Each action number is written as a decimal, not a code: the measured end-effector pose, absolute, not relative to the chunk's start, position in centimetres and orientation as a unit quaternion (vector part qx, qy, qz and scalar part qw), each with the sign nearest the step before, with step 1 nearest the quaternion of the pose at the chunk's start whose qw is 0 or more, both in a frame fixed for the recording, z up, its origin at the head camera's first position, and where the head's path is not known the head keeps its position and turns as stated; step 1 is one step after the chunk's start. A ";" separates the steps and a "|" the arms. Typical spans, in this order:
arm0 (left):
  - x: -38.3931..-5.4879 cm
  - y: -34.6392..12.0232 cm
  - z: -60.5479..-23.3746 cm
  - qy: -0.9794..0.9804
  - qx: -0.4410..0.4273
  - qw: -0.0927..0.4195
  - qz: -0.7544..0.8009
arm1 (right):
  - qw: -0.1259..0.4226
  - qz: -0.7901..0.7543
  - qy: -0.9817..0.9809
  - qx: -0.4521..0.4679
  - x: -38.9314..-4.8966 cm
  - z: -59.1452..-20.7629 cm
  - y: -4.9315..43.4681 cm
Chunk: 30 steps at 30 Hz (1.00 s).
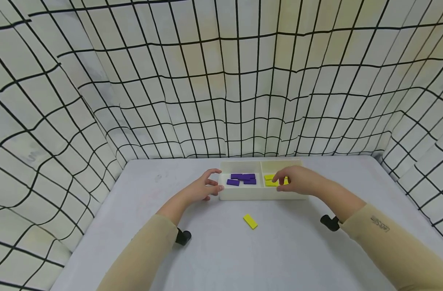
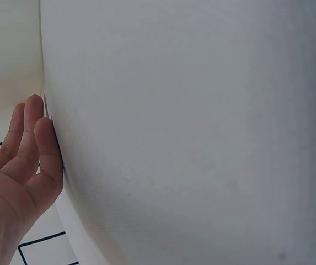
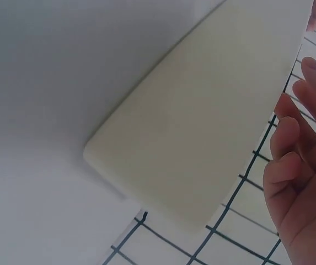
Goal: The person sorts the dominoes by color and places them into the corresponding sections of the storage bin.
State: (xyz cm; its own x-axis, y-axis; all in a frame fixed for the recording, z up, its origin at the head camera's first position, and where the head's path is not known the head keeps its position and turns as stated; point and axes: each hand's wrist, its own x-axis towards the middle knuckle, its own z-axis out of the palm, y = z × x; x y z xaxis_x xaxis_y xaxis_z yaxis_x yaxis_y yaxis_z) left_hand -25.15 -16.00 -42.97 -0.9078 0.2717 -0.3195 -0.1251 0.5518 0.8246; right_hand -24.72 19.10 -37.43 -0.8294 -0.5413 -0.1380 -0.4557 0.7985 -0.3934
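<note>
A white two-compartment box (image 1: 250, 195) stands near the far edge of the table. Several purple blocks (image 1: 233, 182) lie in its left compartment, and several yellow blocks (image 1: 270, 183) in the right one, partly covered by my right hand (image 1: 302, 180). That hand hovers over the right compartment with loosely bent fingers; the right wrist view shows no block in it above the box's outer wall (image 3: 202, 110). At the box's left end, my left hand (image 1: 200, 189) has its fingers spread, with thumb and fingertips by the wall. A single yellow block (image 1: 250, 221) lies in front of the box.
A white table (image 1: 221, 258) spreads under everything. Black netting (image 1: 239, 74) over pale walls surrounds its back and sides. Each wrist carries a small black camera, one (image 1: 183, 237) on the left and one (image 1: 329, 222) on the right.
</note>
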 end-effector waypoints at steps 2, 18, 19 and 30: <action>-25.1 -16.0 -43.0 0.855 0.043 0.212 0.472 | 0.118 -0.172 0.939 -0.272 -24.2 -37.5 18.8; -25.0 -15.9 -42.9 0.857 0.042 0.209 0.469 | 0.131 -0.158 0.932 -0.298 -21.6 -38.0 16.2; -25.0 -15.9 -42.8 0.857 0.042 0.210 0.468 | 0.134 -0.158 0.931 -0.300 -21.5 -38.1 16.0; -25.0 -15.9 -42.8 0.855 0.048 0.209 0.472 | 0.154 -0.146 0.923 -0.321 -20.9 -39.7 13.9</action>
